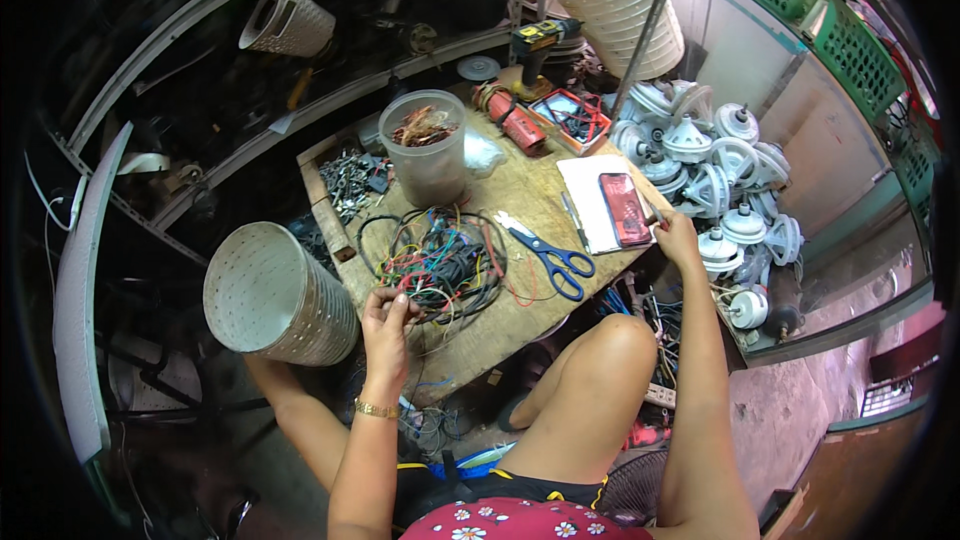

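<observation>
My left hand [388,316] is closed in a pinch on a thin wire at the near left of the wooden table [455,358]. Just beyond it lies a tangled heap of coloured wires [450,258] with black cables. My right hand [677,238] is closed at the table's right edge, beside a phone [625,208] with a reddish screen. A small dark end shows at its fingertips, too little to name. The phone rests on a white notepad [582,180] with a pen [575,219] beside it. Blue-handled scissors [548,253] lie between the wires and the notepad.
A translucent tub of copper wire [428,165] stands behind the heap, near metal bits [350,185]. Farther back are a red power tool [512,122] and a yellow drill [535,45]. White motor parts [715,155] are piled right. A pale perforated basket [275,290] stands left.
</observation>
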Demonstrator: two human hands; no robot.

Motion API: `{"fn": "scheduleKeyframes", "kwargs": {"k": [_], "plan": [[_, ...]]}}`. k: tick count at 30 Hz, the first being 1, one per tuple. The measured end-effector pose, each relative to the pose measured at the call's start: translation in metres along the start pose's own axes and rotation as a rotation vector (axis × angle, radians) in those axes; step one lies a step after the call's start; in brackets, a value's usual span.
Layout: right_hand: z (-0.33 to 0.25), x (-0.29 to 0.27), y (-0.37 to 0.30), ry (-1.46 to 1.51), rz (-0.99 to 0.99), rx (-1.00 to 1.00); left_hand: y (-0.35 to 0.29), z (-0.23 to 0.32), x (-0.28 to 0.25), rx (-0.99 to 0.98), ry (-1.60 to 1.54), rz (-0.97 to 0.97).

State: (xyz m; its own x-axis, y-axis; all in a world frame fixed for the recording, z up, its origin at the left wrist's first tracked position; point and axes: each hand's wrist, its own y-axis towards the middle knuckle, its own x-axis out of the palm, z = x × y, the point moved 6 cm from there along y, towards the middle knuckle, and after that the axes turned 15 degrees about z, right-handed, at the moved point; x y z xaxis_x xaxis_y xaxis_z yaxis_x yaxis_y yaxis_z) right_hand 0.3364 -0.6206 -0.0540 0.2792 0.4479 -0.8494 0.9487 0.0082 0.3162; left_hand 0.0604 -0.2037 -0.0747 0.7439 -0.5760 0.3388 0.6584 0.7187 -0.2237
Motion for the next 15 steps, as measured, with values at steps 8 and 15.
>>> {"fn": "scheduleKeyframes", "kwargs": {"k": [8, 15], "plan": [[-0.047, 0.014, 0.000, 0.369, 0.120, -0.114, 0.001, 0.023, 0.033, -0.142, -0.316, -0.098], [-0.310, -0.003, -0.098, 1.038, -0.533, -0.307, -0.005, 0.047, 0.052, 0.058, -0.093, -0.174]]}}
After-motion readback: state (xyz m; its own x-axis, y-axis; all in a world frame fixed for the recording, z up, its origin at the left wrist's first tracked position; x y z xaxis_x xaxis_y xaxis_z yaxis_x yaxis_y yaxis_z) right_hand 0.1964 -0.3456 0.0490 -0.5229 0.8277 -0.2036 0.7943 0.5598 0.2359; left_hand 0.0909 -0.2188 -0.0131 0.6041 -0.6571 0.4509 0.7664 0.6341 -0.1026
